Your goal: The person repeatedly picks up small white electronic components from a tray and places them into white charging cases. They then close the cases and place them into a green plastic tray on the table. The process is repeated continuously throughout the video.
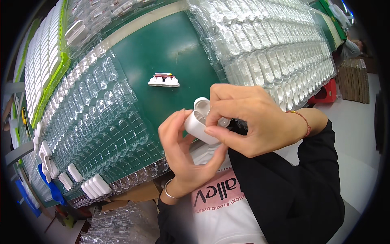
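Note:
A white case (196,127), rounded like an earbud charging case, is held up close in front of my chest with its lid (201,105) flipped open. My left hand (178,146) grips the case body from the left, fingers behind it and thumb near its lower end. At the open mouth of the case, my right hand (252,120) is closed in a pinch of thumb and forefinger; whatever lies between those fingertips is hidden. Farther off on the green table (162,49) rests a small white insert (163,82) with red and yellow parts along its top.
Clear plastic trays (101,110) cover the left of the table, with several white cases (96,186) at the near edge. Trays filled with white shells (264,69) stand at the far right. A green-edged rack of white parts (42,61) is far left; cardboard (353,81) stands right.

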The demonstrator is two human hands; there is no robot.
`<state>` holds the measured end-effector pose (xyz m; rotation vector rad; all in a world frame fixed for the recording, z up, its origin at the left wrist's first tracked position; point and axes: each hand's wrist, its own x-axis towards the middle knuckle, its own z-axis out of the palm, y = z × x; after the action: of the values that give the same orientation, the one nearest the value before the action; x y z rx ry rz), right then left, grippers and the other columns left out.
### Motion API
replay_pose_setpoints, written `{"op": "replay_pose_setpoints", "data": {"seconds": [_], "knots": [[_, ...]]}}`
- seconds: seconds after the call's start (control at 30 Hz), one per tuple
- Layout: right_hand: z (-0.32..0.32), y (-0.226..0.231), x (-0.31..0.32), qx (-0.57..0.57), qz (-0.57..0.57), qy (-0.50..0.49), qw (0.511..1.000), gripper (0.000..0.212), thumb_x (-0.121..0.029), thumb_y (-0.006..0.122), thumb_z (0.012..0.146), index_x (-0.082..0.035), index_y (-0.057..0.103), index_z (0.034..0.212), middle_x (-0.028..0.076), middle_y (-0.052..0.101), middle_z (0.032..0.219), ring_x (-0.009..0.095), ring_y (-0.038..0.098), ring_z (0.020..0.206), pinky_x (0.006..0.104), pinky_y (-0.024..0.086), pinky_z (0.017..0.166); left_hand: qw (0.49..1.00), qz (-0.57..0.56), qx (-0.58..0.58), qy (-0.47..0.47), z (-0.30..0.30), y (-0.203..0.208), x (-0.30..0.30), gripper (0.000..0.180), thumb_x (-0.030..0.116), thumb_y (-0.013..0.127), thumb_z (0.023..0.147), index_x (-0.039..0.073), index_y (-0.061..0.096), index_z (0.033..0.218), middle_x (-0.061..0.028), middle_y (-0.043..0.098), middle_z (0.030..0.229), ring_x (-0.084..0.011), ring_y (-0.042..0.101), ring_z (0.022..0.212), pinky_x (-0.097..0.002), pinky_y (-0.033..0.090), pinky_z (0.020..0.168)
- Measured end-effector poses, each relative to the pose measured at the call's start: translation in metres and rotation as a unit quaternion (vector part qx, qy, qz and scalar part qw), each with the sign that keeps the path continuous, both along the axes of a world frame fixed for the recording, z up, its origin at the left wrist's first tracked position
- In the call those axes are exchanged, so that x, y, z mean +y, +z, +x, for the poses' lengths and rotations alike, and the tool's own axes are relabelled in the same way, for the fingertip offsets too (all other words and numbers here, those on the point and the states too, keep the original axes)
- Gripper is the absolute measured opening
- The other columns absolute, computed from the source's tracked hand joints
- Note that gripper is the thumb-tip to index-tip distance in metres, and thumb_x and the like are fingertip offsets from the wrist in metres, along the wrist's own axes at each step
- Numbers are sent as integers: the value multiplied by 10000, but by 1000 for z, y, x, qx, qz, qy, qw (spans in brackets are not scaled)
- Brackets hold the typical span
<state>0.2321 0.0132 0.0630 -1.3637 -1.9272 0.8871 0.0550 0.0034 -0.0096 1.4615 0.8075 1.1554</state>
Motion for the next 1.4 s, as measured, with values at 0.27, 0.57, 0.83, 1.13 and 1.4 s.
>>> {"op": "replay_pose_setpoints", "data": {"seconds": [0.27,0.57,0.83,1.13,1.4], "knots": [[-11,-3,23,-36,36,50,997,86,-62,709,787,-38,628,806,74,547,761,274,596,684,355,459,574,960,152,207,116,-18,5,3,888,82,925,598,-37,435,1329,-178,468,1233,-289,551,1085,-345,524,864],[4,-39,133,-273,258,309,874,134,-35,648,787,-73,687,909,55,578,1080,220,595,1036,376,548,723,984,-105,9,144,-60,12,-13,957,-47,885,543,-59,398,1367,-157,390,1320,-265,508,1177,-377,491,990],[-3,-37,148,-337,257,404,811,65,-86,676,778,-70,670,841,7,601,973,195,569,991,338,534,774,976,-173,-25,128,-56,8,-8,922,-67,879,562,-57,421,1362,-131,392,1334,-236,514,1212,-358,533,983],[9,-32,139,-92,-11,201,975,175,-183,676,872,-31,611,818,66,627,787,211,624,823,353,481,654,991,-35,61,111,-54,-1,7,892,23,918,574,-46,465,1340,-140,453,1290,-231,518,1174,-358,467,993],[16,-11,114,62,-259,98,959,164,-152,684,920,2,626,922,42,670,898,107,647,775,253,539,683,984,23,92,149,-42,0,12,888,-26,880,579,-63,459,1360,-111,472,1287,-212,499,1206,-343,386,1072]]}}
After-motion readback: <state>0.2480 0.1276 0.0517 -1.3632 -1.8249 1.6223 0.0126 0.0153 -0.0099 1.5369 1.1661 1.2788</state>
